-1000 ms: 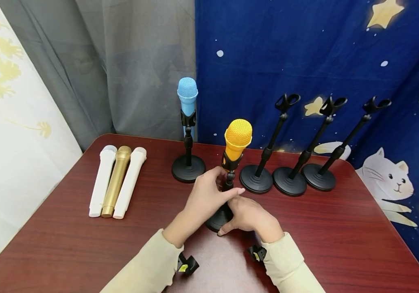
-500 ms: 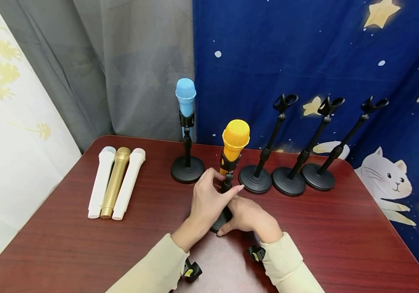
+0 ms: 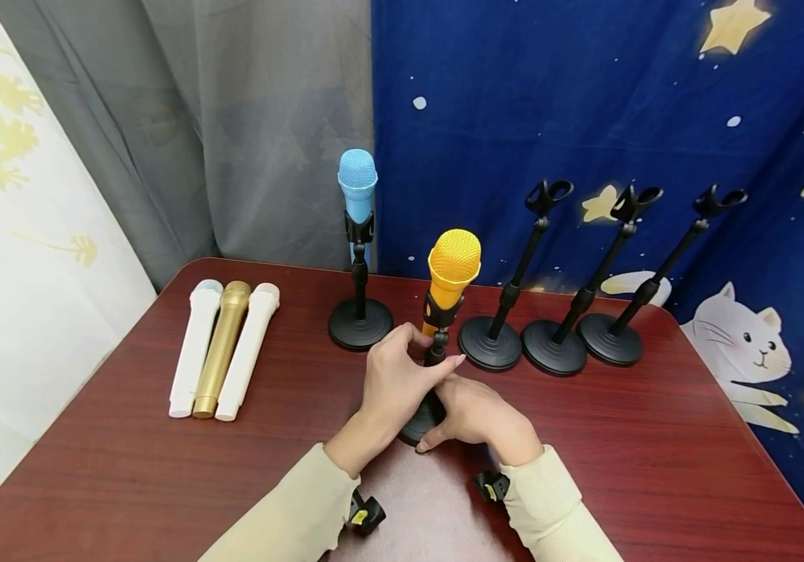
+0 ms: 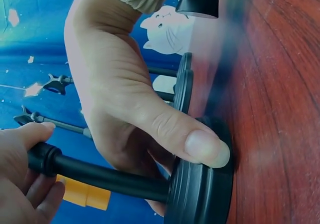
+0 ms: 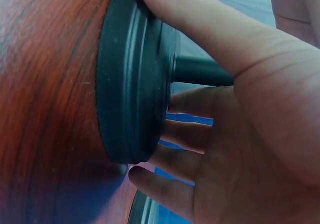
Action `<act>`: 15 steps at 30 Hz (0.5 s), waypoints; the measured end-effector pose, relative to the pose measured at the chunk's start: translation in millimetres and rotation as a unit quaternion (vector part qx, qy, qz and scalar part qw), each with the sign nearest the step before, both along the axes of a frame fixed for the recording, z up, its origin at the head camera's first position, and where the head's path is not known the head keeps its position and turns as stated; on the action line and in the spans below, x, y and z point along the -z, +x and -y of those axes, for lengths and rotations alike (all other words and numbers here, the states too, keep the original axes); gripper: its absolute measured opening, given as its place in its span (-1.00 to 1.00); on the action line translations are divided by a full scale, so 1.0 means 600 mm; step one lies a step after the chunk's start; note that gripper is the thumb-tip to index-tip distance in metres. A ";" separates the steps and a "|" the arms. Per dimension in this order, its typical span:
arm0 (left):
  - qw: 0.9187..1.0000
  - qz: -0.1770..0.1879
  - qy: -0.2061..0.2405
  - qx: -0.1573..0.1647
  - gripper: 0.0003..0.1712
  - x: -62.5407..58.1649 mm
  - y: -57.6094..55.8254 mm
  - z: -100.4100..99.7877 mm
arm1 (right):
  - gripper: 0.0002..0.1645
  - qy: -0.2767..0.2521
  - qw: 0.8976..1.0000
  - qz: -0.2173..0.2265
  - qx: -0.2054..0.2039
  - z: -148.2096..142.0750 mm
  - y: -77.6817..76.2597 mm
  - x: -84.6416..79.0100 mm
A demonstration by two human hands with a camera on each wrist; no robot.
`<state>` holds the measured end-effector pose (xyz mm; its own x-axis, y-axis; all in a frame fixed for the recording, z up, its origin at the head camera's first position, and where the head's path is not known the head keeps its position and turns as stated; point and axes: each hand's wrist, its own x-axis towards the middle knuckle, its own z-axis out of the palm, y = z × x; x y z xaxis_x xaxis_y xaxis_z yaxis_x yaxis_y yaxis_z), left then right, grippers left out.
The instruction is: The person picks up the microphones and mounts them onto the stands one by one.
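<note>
A yellow microphone (image 3: 454, 265) sits in the clip of a black desktop microphone stand (image 3: 419, 429) at the middle of the table. My left hand (image 3: 398, 375) grips the stand's pole near its upper collar; the left wrist view shows the thumb and fingers around that collar (image 4: 44, 159). Lower down, my right hand (image 3: 482, 414) holds the round base (image 5: 132, 84), thumb on its top near the edge and fingers spread along the other side. The base stands on the wooden tabletop. Part of the pole is hidden behind my left hand.
Behind stands a blue microphone (image 3: 358, 183) in its own stand (image 3: 360, 324). Three bare stands, the nearest one (image 3: 489, 343) included, line the back right. At left lie a white microphone (image 3: 194, 347), a gold one (image 3: 222, 351) and another white one (image 3: 249, 351). Curtains hang behind.
My left hand and forearm have shifted slightly right since a second ago, still on the pole. My right hand stays on the base, and the other things have not moved.
</note>
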<state>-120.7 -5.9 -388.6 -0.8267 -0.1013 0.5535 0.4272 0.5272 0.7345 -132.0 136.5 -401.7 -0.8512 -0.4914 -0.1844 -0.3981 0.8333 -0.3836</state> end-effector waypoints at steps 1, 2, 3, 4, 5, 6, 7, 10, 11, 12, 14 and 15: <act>1.000 -0.003 0.001 0.003 -0.56 0.000 0.000 0.001 | 0.16 0.000 1.000 0.000 0.000 0.000 0.000 0.000; 1.000 -0.004 0.003 0.006 -0.57 -0.001 -0.001 0.002 | 0.17 0.000 1.000 -0.001 0.000 0.001 0.000 0.000; 1.000 -0.004 0.004 0.009 -0.57 -0.001 -0.001 0.003 | 0.17 0.001 1.000 -0.001 0.000 0.001 0.000 0.000; 1.000 -0.004 0.007 0.013 -0.58 -0.001 -0.002 0.005 | 0.18 0.002 1.000 0.000 0.000 0.001 -0.001 0.001; 1.000 -0.001 0.010 0.019 -0.58 -0.002 -0.002 0.006 | 0.19 0.003 1.000 0.000 -0.001 0.002 -0.001 0.000; 1.000 0.003 0.013 0.026 -0.59 -0.002 -0.002 0.007 | 0.19 0.005 1.000 0.000 -0.001 0.002 -0.001 0.000; 0.999 0.009 0.015 0.034 -0.60 -0.003 -0.003 0.009 | 0.20 0.007 1.000 0.001 -0.001 0.002 -0.001 -0.001; 0.997 0.031 0.022 0.064 -0.61 -0.008 -0.005 0.014 | 0.21 0.017 1.000 0.002 -0.002 0.003 -0.002 -0.002; 0.996 0.041 0.023 0.075 -0.61 -0.009 -0.006 0.017 | 0.21 0.020 1.000 0.002 -0.002 0.002 -0.002 -0.002; 0.995 0.050 0.022 0.087 -0.60 -0.011 -0.007 0.019 | 0.20 0.022 1.000 0.003 -0.002 0.002 -0.002 -0.002; 0.991 0.075 0.025 0.113 -0.60 -0.015 -0.009 0.024 | 0.19 0.025 1.000 0.005 -0.002 0.002 -0.002 -0.002; 0.988 0.089 0.025 0.126 -0.60 -0.017 -0.011 0.027 | 0.18 0.026 1.000 0.007 -0.002 0.002 -0.002 -0.001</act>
